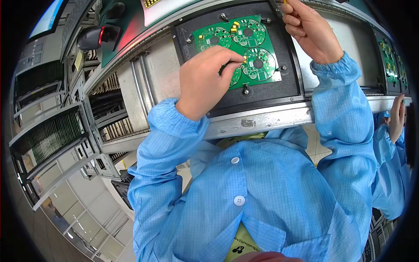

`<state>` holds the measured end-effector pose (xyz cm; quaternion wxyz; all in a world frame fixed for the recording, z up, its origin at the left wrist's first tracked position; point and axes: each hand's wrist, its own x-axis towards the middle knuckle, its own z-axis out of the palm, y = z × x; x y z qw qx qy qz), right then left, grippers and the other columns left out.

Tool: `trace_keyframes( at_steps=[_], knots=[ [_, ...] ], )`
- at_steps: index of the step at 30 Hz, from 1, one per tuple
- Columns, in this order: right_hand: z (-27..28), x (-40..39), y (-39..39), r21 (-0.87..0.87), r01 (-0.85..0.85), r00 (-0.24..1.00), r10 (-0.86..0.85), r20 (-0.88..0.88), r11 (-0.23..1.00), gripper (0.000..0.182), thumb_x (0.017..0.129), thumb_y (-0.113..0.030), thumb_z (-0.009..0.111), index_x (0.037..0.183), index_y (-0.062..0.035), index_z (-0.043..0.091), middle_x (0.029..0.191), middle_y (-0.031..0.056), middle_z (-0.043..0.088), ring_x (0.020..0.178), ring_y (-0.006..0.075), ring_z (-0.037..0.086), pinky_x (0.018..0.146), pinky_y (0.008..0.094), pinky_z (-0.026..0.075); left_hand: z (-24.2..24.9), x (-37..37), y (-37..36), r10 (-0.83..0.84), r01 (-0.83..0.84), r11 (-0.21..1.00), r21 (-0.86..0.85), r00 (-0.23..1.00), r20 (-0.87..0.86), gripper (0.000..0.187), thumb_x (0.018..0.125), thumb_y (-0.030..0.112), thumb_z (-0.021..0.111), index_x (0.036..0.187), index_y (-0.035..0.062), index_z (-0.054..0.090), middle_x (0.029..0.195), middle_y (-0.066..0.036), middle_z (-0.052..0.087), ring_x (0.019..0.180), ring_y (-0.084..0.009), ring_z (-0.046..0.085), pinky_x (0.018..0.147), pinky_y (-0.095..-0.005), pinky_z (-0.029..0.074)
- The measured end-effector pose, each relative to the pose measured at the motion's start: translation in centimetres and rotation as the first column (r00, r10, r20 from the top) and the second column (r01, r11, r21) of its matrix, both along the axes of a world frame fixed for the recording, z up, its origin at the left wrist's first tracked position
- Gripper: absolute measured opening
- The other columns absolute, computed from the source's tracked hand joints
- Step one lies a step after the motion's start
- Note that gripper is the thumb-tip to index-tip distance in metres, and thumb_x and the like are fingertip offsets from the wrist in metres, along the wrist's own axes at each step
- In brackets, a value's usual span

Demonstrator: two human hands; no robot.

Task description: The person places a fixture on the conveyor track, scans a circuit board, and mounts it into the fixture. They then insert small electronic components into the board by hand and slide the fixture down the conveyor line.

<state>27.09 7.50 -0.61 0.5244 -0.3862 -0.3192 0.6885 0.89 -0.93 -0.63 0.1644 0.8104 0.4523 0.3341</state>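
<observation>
A green circuit board (271, 49) with several round sections lies in a black fixture plate (227, 103) on the rail. Over its left part reaches my left hand (207, 74), thumb and forefinger pinched on a small yellow component (245, 59) at the board's surface. The hand hides part of the lower left section. Yellow components (234, 29) stand on the upper sections. My right hand (310, 28) is raised beyond the board's right side, fingers curled, with a small yellow component (285, 1) between the fingertips at the top edge of the view.
Metal rails (262, 118) run along the front. At upper left is a black scanner (94, 38) with a red light. Racks of boards (46, 137) stand to the left. Farther right are more boards (387, 61) and a co-worker's hand (396, 118).
</observation>
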Motion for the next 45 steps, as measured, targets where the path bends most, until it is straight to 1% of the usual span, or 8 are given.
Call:
trace_keyframes(
  at_steps=[15, 16, 17, 19, 21, 25, 34, 45],
  knots=[
    [0.8, -2.3, -2.0, 0.242, -0.398, 0.702, 0.123, 0.702, 0.885, 0.024, 0.098, -0.015, 0.071, 0.119, -0.0049, 0.073, 0.09, -0.0069, 0.066, 0.067, -0.0008, 0.041, 0.058, 0.0182, 0.034, 0.1, -0.2, 0.4, -0.082, 0.083, 0.996, 0.018, 0.996, -0.043, 0.025, 0.08, 0.0, 0.079, 0.1, 0.0142, 0.081, 0.092, -0.002, 0.075, 0.078, -0.0176, 0.073, 0.064, -0.0307, 0.057],
    [0.8, -2.1, -2.1, 0.232, -0.46, 0.586, 0.097, 0.804, 0.857, 0.024, 0.097, -0.013, 0.072, 0.119, -0.0058, 0.075, 0.087, -0.0085, 0.065, 0.064, -0.001, 0.036, 0.055, 0.0195, 0.03, 0.7, -0.4, 0.4, -0.033, 0.036, 0.986, -0.161, 0.999, 0.024, 0.028, 0.082, 0.001, 0.078, 0.108, 0.0122, 0.078, 0.098, -0.003, 0.075, 0.082, -0.0165, 0.073, 0.068, -0.0301, 0.057],
    [1.8, -2.5, -2.9, 0.277, -0.474, 0.574, 0.055, 0.817, 0.836, 0.016, 0.09, -0.012, 0.074, 0.106, -0.008, 0.075, 0.084, 0.0028, 0.07, 0.067, 0.0127, 0.057, 0.061, 0.0294, 0.047, 2.2, -0.6, 0.5, 0.025, 0.004, 0.944, -0.331, 0.996, 0.082, 0.032, 0.084, 0.001, 0.077, 0.115, 0.0103, 0.075, 0.103, -0.004, 0.074, 0.086, -0.0153, 0.072, 0.072, -0.0295, 0.058],
    [2.3, -2.6, -3.3, 0.286, -0.535, 0.534, 0.056, 0.844, 0.795, 0.02, 0.09, -0.01, 0.075, 0.109, -0.0056, 0.074, 0.083, 0.0013, 0.07, 0.063, 0.0061, 0.048, 0.058, 0.0239, 0.04, 2.9, -1.7, 1.5, 0.123, 0.079, 0.836, -0.543, 0.937, 0.326, 0.041, 0.089, 0.003, 0.074, 0.129, 0.0052, 0.066, 0.115, -0.008, 0.071, 0.097, -0.0144, 0.07, 0.08, -0.028, 0.057],
    [2.7, -2.9, -3.7, 0.268, -0.583, 0.458, 0.037, 0.888, 0.767, 0.017, 0.088, -0.008, 0.074, 0.106, -0.0051, 0.073, 0.086, 0.0055, 0.073, 0.069, 0.0142, 0.062, 0.064, 0.0293, 0.05, 2.4, -3.1, 2.6, 0.235, 0.286, 0.754, -0.591, 0.723, 0.649, 0.05, 0.094, 0.005, 0.07, 0.142, -0.0009, 0.055, 0.127, -0.012, 0.066, 0.111, -0.015, 0.068, 0.091, -0.0264, 0.056],
    [1.9, -3.2, -3.9, 0.334, -0.645, 0.426, -0.04, 0.904, 0.688, 0.015, 0.086, -0.005, 0.073, 0.101, -0.005, 0.074, 0.088, 0.0097, 0.075, 0.079, 0.0235, 0.072, 0.07, 0.0354, 0.054, 2.0, -4.4, 3.1, 0.372, 0.335, 0.68, -0.652, 0.608, 0.701, 0.044, 0.104, 0.008, 0.057, 0.144, -0.007, 0.047, 0.142, -0.022, 0.058, 0.127, -0.0222, 0.062, 0.11, -0.0281, 0.052],
    [1.3, -3.6, -4.1, 0.411, -0.648, 0.4, -0.173, 0.9, 0.642, 0.012, 0.083, -0.008, 0.074, 0.094, -0.0067, 0.077, 0.084, 0.0094, 0.075, 0.08, 0.0281, 0.073, 0.072, 0.0392, 0.057, 1.8, -4.9, 3.4, 0.434, 0.321, 0.64, -0.698, 0.599, 0.673, 0.041, 0.111, 0.027, 0.048, 0.134, -0.0072, 0.053, 0.131, -0.025, 0.066, 0.109, -0.0199, 0.072, 0.089, -0.0229, 0.062],
    [1.7, -3.6, -4.4, 0.43, -0.671, 0.345, -0.259, 0.902, 0.604, 0.011, 0.08, -0.008, 0.075, 0.091, -0.0067, 0.076, 0.082, 0.0078, 0.073, 0.078, 0.0288, 0.071, 0.069, 0.0415, 0.056, 1.6, -4.5, 3.3, 0.384, 0.343, 0.678, -0.65, 0.589, 0.711, 0.039, 0.113, 0.027, 0.043, 0.131, -0.0048, 0.056, 0.087, -0.002, 0.059, 0.064, -0.0042, 0.04, 0.05, -0.0174, 0.03]
  ],
)
